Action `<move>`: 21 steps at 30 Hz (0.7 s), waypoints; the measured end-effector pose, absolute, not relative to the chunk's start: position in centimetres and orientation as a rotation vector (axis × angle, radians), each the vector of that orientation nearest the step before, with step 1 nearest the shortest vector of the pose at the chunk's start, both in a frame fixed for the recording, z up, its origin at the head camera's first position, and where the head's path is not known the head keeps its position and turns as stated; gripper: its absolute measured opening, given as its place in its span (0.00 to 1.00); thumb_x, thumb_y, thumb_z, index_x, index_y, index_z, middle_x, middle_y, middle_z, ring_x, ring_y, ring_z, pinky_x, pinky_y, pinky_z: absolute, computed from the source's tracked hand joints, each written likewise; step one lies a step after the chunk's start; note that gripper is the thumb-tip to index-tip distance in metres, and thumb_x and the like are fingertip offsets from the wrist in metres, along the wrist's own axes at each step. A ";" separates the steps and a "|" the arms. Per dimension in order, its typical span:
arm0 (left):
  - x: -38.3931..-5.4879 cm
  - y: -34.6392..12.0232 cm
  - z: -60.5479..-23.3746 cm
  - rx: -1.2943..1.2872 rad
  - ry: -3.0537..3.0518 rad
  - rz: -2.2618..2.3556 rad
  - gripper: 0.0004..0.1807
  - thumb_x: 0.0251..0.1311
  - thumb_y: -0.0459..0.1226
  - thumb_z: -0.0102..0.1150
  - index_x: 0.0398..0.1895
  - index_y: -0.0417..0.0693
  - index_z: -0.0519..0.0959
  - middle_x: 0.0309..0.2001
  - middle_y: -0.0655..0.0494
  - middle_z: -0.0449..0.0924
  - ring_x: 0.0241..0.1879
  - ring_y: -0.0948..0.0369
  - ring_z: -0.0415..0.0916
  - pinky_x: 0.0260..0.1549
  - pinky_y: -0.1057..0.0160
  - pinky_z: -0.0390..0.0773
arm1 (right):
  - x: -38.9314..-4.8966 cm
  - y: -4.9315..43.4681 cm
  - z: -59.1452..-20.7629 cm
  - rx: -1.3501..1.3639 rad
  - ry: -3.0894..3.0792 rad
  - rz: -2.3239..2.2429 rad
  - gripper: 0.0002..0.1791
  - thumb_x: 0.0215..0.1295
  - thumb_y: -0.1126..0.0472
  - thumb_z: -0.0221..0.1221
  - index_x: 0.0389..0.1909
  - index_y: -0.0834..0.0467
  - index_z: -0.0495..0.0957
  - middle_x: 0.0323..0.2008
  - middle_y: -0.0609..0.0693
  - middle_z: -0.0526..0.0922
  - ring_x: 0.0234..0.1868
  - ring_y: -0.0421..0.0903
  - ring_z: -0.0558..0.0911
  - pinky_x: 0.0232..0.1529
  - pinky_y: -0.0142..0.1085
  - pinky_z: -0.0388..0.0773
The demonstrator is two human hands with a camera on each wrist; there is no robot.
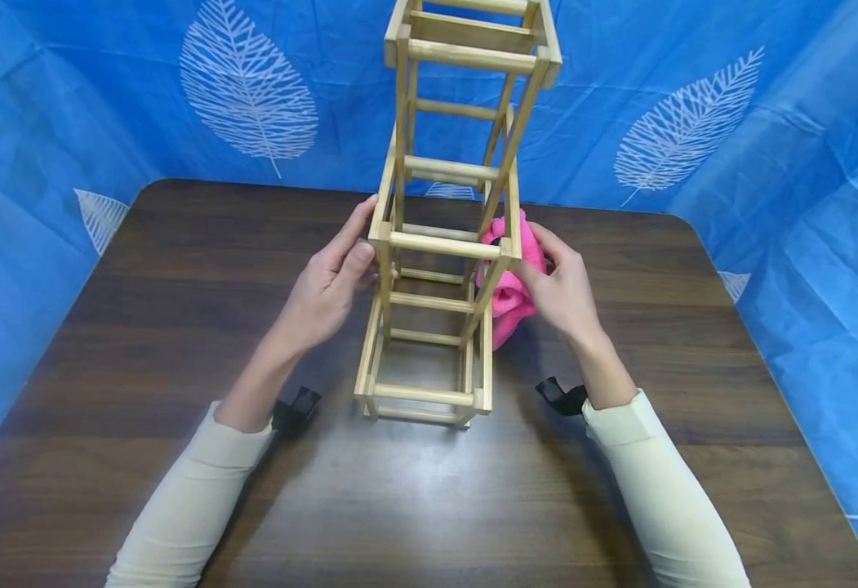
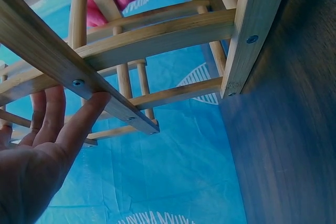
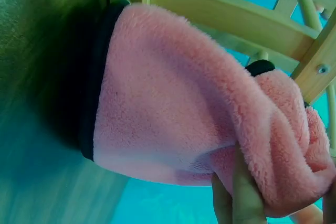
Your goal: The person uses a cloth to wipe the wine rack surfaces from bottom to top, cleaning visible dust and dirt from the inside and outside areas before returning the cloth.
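A light wooden rack (image 1: 432, 238) of bars and dowels, several tiers tall, stands upright on the dark table. My left hand (image 1: 323, 290) grips its left side at a middle tier; in the left wrist view the fingers of this hand (image 2: 47, 145) lie against a slanting bar with screw heads. On the rack's other side, my right hand (image 1: 564, 290) holds a bunched pink plush cloth (image 1: 511, 298) against the right side bars. The right wrist view shows the cloth (image 3: 163, 93) with its dark edging hanging below the pinching fingers (image 3: 247, 192).
The brown wood-grain table (image 1: 179, 327) has rounded far corners. Blue sheeting (image 1: 355, 98) printed with white leaves hangs behind it and at both sides. Black straps (image 1: 562, 398) stick out near both wrists. The top of the rack runs out of the head view.
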State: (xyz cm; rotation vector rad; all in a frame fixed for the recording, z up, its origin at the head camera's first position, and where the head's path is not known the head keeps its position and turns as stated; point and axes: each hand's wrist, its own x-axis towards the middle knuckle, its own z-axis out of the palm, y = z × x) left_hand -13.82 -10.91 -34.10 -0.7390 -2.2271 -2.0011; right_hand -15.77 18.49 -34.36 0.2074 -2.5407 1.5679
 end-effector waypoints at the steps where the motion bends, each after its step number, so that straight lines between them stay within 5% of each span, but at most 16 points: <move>1: -13.8 -10.9 -34.1 -0.741 -2.227 -2.001 0.28 0.78 0.44 0.38 0.78 0.63 0.54 0.43 0.40 0.79 0.43 0.47 0.80 0.49 0.51 0.80 | -16.0 18.5 -34.4 0.201 -2.544 1.563 0.28 0.68 0.66 0.58 0.69 0.53 0.71 0.52 0.58 0.80 0.36 0.45 0.80 0.28 0.28 0.78; 21: -13.9 -10.8 -34.0 -0.767 -2.200 -2.007 0.28 0.78 0.41 0.39 0.78 0.60 0.54 0.34 0.45 0.75 0.37 0.48 0.77 0.47 0.53 0.81 | -20.1 18.4 -34.7 0.138 -2.568 1.459 0.26 0.73 0.63 0.54 0.71 0.55 0.68 0.59 0.59 0.77 0.45 0.47 0.76 0.39 0.27 0.72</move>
